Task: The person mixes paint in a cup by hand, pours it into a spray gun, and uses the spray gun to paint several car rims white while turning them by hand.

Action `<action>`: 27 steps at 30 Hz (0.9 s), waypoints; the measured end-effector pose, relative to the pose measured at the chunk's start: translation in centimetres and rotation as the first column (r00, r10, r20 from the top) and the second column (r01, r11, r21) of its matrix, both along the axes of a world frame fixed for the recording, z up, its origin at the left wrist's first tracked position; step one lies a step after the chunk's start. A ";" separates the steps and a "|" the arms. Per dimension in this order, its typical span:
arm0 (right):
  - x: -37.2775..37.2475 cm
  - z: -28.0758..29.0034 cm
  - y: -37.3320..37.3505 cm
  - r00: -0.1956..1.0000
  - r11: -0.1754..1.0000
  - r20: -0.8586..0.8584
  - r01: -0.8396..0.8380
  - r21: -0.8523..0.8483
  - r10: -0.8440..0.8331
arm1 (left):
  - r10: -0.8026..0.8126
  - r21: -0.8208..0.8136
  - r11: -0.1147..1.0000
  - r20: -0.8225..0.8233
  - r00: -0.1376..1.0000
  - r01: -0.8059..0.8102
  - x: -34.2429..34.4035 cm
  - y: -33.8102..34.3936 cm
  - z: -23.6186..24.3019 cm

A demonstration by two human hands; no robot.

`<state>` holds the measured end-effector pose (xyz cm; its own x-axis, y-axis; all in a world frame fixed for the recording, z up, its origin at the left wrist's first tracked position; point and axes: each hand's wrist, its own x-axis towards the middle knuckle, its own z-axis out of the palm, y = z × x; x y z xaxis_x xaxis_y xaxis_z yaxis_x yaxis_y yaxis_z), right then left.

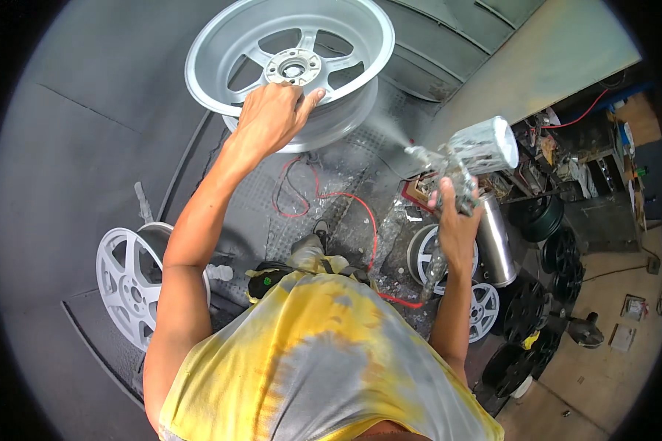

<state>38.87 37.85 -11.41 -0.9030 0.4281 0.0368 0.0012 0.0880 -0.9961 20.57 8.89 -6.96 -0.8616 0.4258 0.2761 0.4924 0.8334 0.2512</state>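
Note:
My left hand (pixel 268 117) grips the near edge of a raised light grey alloy wheel (pixel 375 48) at the top, fingers curled over the rim, thumb apart to the right. In my right hand (pixel 457 213) is a paint-spattered spray gun (pixel 443 160) with a white-smeared cup (pixel 484 145). A pale mist leaves its nozzle toward the underside of the wheel. A red hose (pixel 373 235) runs along the floor toward the gun's lower end.
Spoked wheels stand at left (pixel 129 287) and lower right (pixel 484 309), beside several dark wheels (pixel 518 316). A steel cylinder (pixel 496 250), cluttered shelving (pixel 596 169) and a fan (pixel 585 331) occupy the right. A dark grey wall (pixel 73 147) rises at left.

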 end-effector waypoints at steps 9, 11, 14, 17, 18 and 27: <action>2.4 -0.3 -3.5 0.971 0.970 0.082 -0.215 -0.114 0.224 | 0.005 0.038 0.999 0.037 0.999 -0.007 -0.6 -1.0 0.3; 1.6 -0.3 -3.3 0.974 0.977 0.085 -0.205 -0.056 0.209 | 0.024 0.027 0.999 0.081 0.996 -0.026 -0.6 -1.4 1.0; -0.1 -0.2 -2.0 0.994 0.997 0.099 -0.053 0.055 0.048 | 0.038 0.027 0.999 0.140 0.989 -0.043 -1.1 -2.1 1.4; -1.1 0.3 -0.7 0.997 0.987 0.046 0.053 0.152 -0.061 | 0.040 0.001 0.999 0.146 0.988 -0.040 -1.7 -3.0 1.8; -1.4 0.2 -0.3 0.995 0.978 0.032 0.091 0.186 -0.099 | 0.034 -0.014 0.999 0.141 0.989 -0.033 -2.0 -3.3 1.9; 1.3 -1.2 -0.8 0.944 0.970 0.233 -0.206 -0.130 0.232 | 0.180 -0.139 0.979 0.243 0.953 -0.149 -3.2 -4.6 3.4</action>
